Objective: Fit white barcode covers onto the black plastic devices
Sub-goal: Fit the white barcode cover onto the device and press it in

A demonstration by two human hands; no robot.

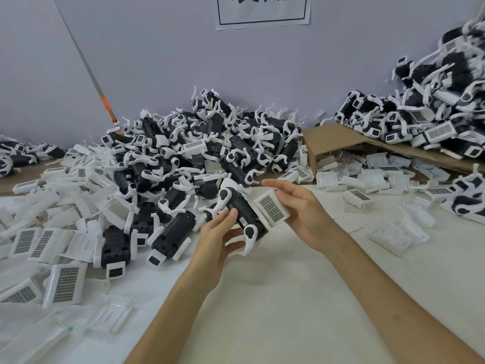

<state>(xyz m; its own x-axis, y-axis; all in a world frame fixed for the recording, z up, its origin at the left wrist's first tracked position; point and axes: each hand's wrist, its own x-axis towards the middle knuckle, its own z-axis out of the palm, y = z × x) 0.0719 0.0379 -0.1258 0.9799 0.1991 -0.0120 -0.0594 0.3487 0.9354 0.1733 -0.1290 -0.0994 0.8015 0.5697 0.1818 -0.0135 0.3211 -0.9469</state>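
Two hands meet above the counter. The left hand grips a black device from below, thumb pressed on its upper face, with the device tilted and its white clips sticking out at both ends. The right hand holds a white barcode cover, printed side up, touching the device's right side. Behind them rises a large heap of black devices. Loose covers lie scattered to the left. At the right, a cardboard box lies on its side with more covers in and around its mouth, and a second heap is stacked on it.
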